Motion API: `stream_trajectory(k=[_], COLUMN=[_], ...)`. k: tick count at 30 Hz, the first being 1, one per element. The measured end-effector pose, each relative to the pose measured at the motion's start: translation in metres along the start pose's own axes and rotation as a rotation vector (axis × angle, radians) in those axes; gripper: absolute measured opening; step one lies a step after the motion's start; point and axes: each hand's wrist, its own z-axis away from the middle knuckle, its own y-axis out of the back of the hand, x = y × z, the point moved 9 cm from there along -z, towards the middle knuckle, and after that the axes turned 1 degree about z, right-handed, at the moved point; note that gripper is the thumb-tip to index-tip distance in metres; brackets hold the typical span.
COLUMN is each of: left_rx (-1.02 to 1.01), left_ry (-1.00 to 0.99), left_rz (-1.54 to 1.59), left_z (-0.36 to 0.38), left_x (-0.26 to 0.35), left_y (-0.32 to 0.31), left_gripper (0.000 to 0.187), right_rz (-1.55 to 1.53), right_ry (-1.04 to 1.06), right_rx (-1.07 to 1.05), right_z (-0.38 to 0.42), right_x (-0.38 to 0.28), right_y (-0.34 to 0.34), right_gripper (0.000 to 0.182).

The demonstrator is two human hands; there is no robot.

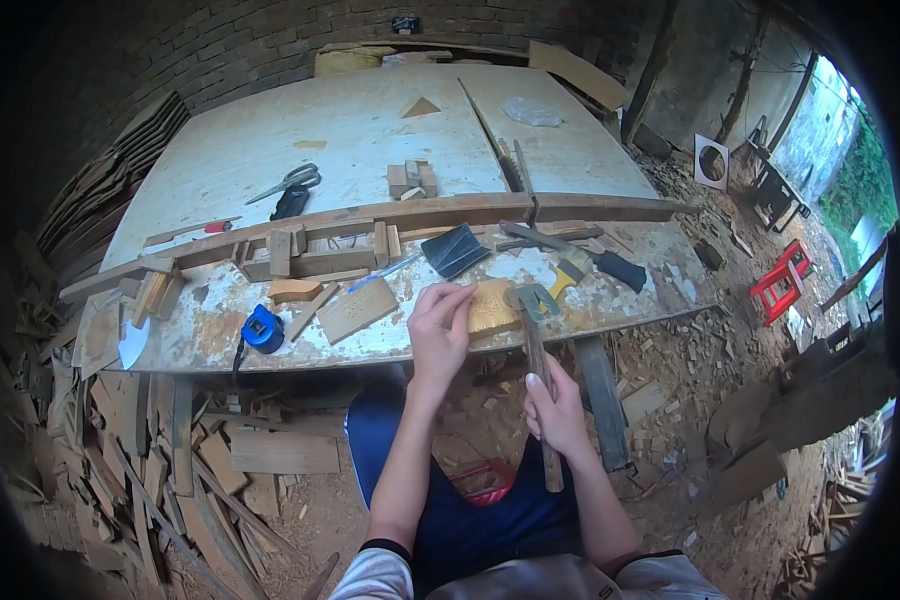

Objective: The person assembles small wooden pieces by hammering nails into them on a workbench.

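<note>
Head view: both forearms reach forward from the bottom edge toward the near side of a worn workbench (390, 342). The left hand (438, 328) is raised over the bench's front edge, its thumb and fingers drawn together at the left end of a yellowish wooden block (492, 308); whether they pinch the block itself or something small, I cannot tell. The right hand (558, 412) is lower and nearer the body, its fingers wrapped around the handle of a hammer (536, 350), which slants upward so that its head overlaps the block's right end. The block is at the bench's near edge, between the left fingertips and the hammer head. Just behind it sits a dark curved piece (455, 250), with a brush (572, 267) and a black-handled tool (618, 269) to the right. Leftward lie a flat board (358, 309) and a blue tape measure (262, 329). A long wooden rail (370, 213) runs across the bench, separating these from the scissors (288, 183) and small stacked blocks (412, 180) beyond. Wood scraps (280, 452) litter the ground. The left fingers partly cover the block's end, contact between hammer and block is unclear, a red object (483, 482) shows only partly between the legs, and the dark lens border swallows the corners.
</note>
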Motion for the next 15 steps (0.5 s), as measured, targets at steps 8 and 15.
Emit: stream_trajectory(k=[8,15], left_rx=[-0.07,-0.105], left_ry=[0.052,0.038], left_rz=[0.055,0.062], left_z=[-0.0002,0.0009], left_x=[0.0015,-0.0002], left_y=[-0.0058,-0.0093], left_gripper=[0.021,0.02], right_rz=[0.027,-0.021], right_ry=[-0.004,-0.013], right_rx=[0.004,0.014], right_z=[0.0,0.0007], right_x=[0.0004,0.0015], right_y=[-0.0004,-0.0005], right_gripper=[0.045,0.049])
